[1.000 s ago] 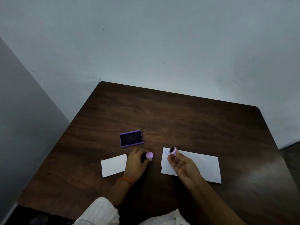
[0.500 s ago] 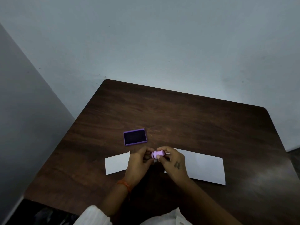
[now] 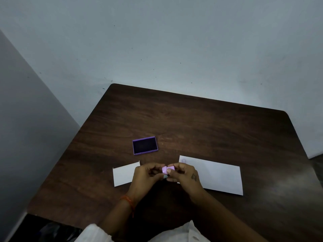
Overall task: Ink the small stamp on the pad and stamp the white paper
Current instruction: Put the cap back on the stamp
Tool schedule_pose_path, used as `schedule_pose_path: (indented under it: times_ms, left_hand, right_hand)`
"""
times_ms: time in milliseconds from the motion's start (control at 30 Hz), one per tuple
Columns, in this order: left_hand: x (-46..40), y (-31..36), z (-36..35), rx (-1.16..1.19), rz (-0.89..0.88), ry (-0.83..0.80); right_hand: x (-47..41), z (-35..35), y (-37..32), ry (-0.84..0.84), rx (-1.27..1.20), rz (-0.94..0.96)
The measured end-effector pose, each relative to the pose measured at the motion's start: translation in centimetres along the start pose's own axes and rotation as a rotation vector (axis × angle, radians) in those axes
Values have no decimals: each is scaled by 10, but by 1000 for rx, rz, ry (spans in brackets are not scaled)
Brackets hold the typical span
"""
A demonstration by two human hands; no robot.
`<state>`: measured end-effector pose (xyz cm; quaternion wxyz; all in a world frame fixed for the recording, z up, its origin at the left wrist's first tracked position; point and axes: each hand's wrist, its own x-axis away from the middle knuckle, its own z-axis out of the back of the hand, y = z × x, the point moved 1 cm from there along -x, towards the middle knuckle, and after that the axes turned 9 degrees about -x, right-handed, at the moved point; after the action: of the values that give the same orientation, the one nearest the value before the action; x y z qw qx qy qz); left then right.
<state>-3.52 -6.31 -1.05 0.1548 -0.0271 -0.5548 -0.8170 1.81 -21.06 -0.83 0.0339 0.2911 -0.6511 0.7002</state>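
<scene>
My two hands meet over the near middle of the dark wooden table (image 3: pixel 201 123), both pinching the small lilac stamp (image 3: pixel 168 169) between them. My left hand (image 3: pixel 147 179) grips its left end and my right hand (image 3: pixel 183 175) its right end; whether a cap is on it I cannot tell. The purple ink pad (image 3: pixel 145 145) lies open just beyond my hands, its dark surface exposed. The long white paper (image 3: pixel 220 177) lies to the right, partly under my right hand, with a faint lilac round mark near its far left corner.
A smaller white card (image 3: pixel 123 174) lies left of my left hand. The table stands in a corner, with a pale wall behind it and a grey wall on the left. White sleeves show at the bottom edge.
My hands, apart a second ago with a lilac piece in each, have come together and now hold the stamp as one piece between them.
</scene>
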Motion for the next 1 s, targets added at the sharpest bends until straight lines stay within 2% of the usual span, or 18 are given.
schedule_pose_path:
  times_ms: [67,267,700,867,1000]
  left_hand:
    - [0,-2,1,9,7,-9]
    - [1,-6,4,17,55,-34]
    - [3,-7,4,56,72,-74]
    - [4,-8,6,54,79,-94]
    - [5,-6,7,46,63,-71]
  right_hand:
    - [4,-1,2,-28,-105,-51]
    - [9,-2,5,-42,-180,-25]
    - [8,0,5,-63,-167,-48]
    - [7,-1,4,-65,-161,-122]
    - [6,-2,1,-110,-178,-89]
